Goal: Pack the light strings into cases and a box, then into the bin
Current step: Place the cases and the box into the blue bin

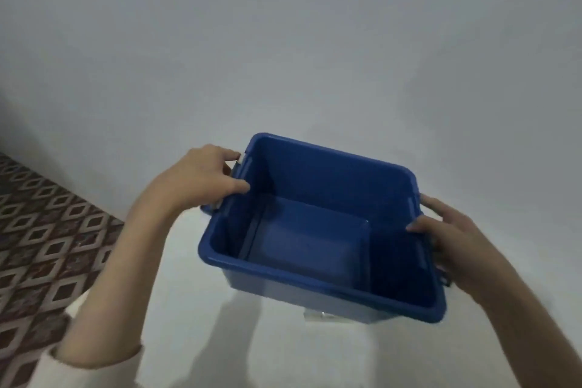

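Grip of the left hand [201, 176] is clamped on the left rim of the deep blue rectangular plastic bin [330, 179], thumb inside, the rest curled outside by the handle. The right hand [456, 242] clamps the right rim likewise. The bin, open-topped, is centre-right above the white bench [176, 277]; whether it touches cannot be told. Patterned tile floor [47, 230] lies left

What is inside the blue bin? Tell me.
Nothing shows inside the bin: only its bare blue floor and walls. The near wall hides the floor strip behind it.
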### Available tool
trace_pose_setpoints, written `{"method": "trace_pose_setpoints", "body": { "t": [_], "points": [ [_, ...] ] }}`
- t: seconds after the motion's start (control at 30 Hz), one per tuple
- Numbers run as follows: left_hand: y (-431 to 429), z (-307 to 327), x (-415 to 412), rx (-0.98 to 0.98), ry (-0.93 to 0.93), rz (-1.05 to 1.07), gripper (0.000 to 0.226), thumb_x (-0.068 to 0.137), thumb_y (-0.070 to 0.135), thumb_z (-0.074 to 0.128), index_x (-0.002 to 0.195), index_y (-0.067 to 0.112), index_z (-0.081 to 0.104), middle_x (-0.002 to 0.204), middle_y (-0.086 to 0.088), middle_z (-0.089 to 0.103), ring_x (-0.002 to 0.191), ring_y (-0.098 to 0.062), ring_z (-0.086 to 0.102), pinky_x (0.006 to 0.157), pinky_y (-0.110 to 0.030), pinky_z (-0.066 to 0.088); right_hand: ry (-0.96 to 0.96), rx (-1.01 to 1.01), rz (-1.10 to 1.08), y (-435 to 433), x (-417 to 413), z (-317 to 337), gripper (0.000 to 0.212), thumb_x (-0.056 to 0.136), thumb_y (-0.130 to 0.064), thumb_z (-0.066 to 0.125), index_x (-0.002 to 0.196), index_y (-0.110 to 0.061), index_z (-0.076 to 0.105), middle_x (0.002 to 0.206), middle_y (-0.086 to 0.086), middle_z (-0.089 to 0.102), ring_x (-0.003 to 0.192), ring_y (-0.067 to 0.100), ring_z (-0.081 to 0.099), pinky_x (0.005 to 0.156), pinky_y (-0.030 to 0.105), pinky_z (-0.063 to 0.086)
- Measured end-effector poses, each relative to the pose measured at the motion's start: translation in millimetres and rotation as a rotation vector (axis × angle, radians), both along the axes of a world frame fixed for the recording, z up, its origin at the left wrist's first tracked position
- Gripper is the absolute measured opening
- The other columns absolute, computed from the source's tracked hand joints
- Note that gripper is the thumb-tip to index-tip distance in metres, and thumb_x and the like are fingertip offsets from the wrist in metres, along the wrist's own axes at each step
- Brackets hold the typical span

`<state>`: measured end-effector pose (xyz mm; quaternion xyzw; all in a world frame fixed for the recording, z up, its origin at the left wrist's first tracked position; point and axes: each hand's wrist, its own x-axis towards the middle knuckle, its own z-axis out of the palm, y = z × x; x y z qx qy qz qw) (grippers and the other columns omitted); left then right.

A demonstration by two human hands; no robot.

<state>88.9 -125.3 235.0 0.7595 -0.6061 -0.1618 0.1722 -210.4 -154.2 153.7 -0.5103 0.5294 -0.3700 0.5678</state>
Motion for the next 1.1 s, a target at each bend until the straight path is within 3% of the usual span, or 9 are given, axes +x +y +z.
{"method": "trace_pose_setpoints", "body": {
  "t": [0.17,0.4,0.57,0.67,0.8,0.87,0.97,1.03,1.1],
  "points": [
    [-22,-33,-110,0.094,0.115,-0.286,0.017,0.074,0.026,0.063,0.090,0.019,0.065,0.060,0.004,0.061,0.052,-0.011,0.058,0.057,-0.027,0.050,0.224,-0.029,-0.340,41,-111,12,0.037,0.092,-0.008,0.051,0.120,-0.030,0.057,0.087,0.006,0.069,0.073,0.026,0.065,0.055,0.031,0.048],
    [-33,-111,-197,0.313,0.140,-0.480,0.036,0.077,0.027,0.063,0.109,0.013,0.054,0.088,-0.003,0.066,0.070,-0.021,0.069,0.073,-0.040,0.058,0.413,0.092,-0.537,81,-181,-40,0.038,0.091,-0.008,0.051,0.125,-0.022,0.058,0.090,0.002,0.066,0.080,0.023,0.064,0.071,0.035,0.048],
    [-41,-136,-209,0.162,0.178,-0.443,0.047,0.078,0.024,0.064,0.123,0.023,0.050,0.075,0.004,0.058,0.065,-0.014,0.058,0.070,-0.030,0.053,0.490,-0.014,-0.597,79,-178,-63,0.039,0.094,-0.013,0.047,0.133,-0.020,0.051,0.114,0.014,0.065,0.091,0.023,0.055,0.081,0.031,0.040],
    [-48,-148,-209,0.088,0.212,-0.410,0.040,0.080,0.027,0.061,0.119,0.022,0.053,0.074,0.002,0.062,0.062,-0.015,0.058,0.070,-0.033,0.053,0.543,-0.034,-0.589,69,-179,-68,0.039,0.096,-0.017,0.045,0.134,-0.020,0.049,0.099,0.013,0.063,0.088,0.024,0.053,0.081,0.032,0.040],
    [-72,-164,-208,-0.125,0.428,-0.273,0.029,0.097,0.031,0.042,0.113,0.015,0.059,0.102,-0.010,0.067,0.090,-0.023,0.062,0.087,-0.040,0.051,0.598,-0.018,-0.564,62,-182,-74,0.040,0.096,-0.021,0.042,0.136,-0.023,0.045,0.093,0.008,0.059,0.090,0.026,0.053,0.087,0.038,0.043],
    [-95,-179,-204,-0.272,0.320,-0.343,0.030,0.095,0.012,0.047,0.124,0.014,0.056,0.125,-0.011,0.059,0.112,-0.024,0.055,0.099,-0.037,0.044,0.597,-0.014,-0.562,61,-183,-75,0.040,0.096,-0.022,0.042,0.136,-0.024,0.044,0.102,0.009,0.061,0.093,0.027,0.052,0.089,0.039,0.043],
    [-128,-203,-201,-0.218,0.023,-0.677,0.070,0.087,-0.003,0.056,0.146,0.022,0.027,0.154,-0.006,0.024,0.143,-0.025,0.018,0.114,-0.038,0.021,0.601,-0.023,-0.553,61,-184,-76,0.039,0.097,-0.022,0.041,0.136,-0.024,0.043,0.105,0.012,0.063,0.093,0.027,0.054,0.084,0.037,0.042],
    [-145,-213,-205,-0.170,-0.142,-0.799,0.091,0.086,0.008,0.065,0.148,0.029,0.002,0.158,0.003,-0.001,0.146,-0.019,-0.004,0.116,-0.038,0.011,0.605,-0.026,-0.548,61,-184,-77,0.038,0.097,-0.021,0.040,0.135,-0.024,0.043,0.102,0.015,0.064,0.091,0.030,0.056,0.081,0.037,0.043],
    [-159,-218,-211,-0.142,-0.233,-0.876,0.093,0.087,0.023,0.066,0.146,0.032,-0.006,0.154,0.010,-0.011,0.142,-0.012,-0.013,0.116,-0.038,0.002,0.605,-0.024,-0.544,60,-184,-78,0.038,0.097,-0.022,0.040,0.134,-0.026,0.043,0.103,0.017,0.064,0.092,0.031,0.058,0.080,0.038,0.044]
  ]
}}
